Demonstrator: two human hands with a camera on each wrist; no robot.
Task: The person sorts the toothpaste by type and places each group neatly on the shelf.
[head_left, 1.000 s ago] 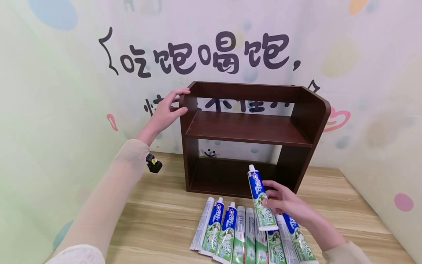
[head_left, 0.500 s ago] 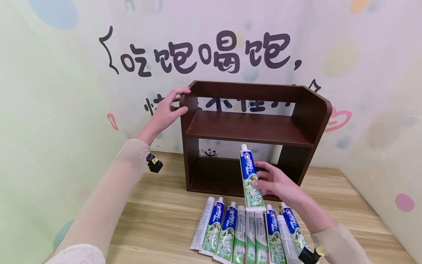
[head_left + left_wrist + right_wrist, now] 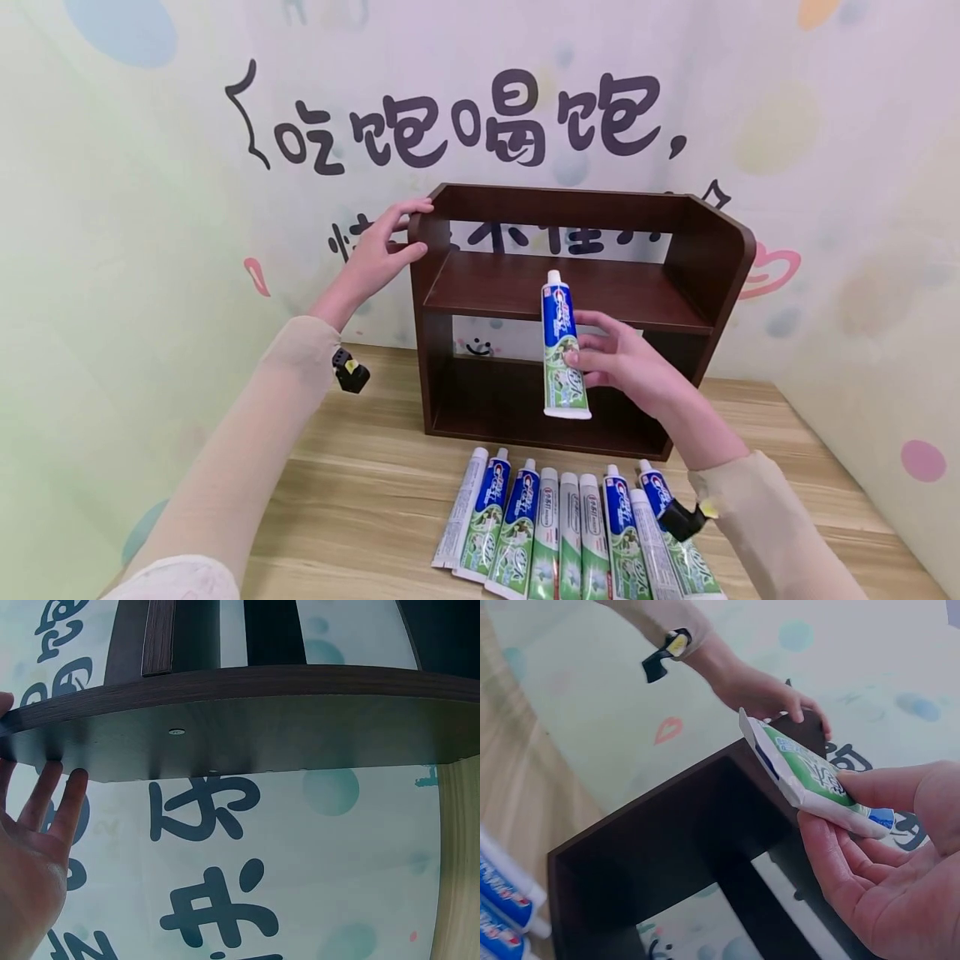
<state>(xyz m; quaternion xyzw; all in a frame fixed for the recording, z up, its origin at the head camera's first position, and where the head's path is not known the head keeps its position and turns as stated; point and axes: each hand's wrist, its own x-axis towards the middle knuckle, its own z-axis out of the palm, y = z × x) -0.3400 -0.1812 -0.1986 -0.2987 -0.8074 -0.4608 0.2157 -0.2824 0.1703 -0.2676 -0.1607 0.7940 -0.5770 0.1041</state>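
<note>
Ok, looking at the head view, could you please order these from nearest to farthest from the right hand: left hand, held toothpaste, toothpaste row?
1. Held toothpaste: in the right hand itself.
2. Toothpaste row: below, on the table.
3. Left hand: off to the left, touching the shelf.

"Crest" on toothpaste tube [image 3: 557,337] ("吃饱喝饱" on wall [image 3: 450,46])

We count nine toothpaste tubes [image 3: 570,533] in a row on one table [image 3: 360,500], four blue-and-green, three silver-and-green, two pale, one more blue-and-green tube [image 3: 557,321] in one right hand [image 3: 630,362], one left hand [image 3: 375,254], one two-tier brown shelf [image 3: 480,279], two black wrist devices [image 3: 351,372].
</note>
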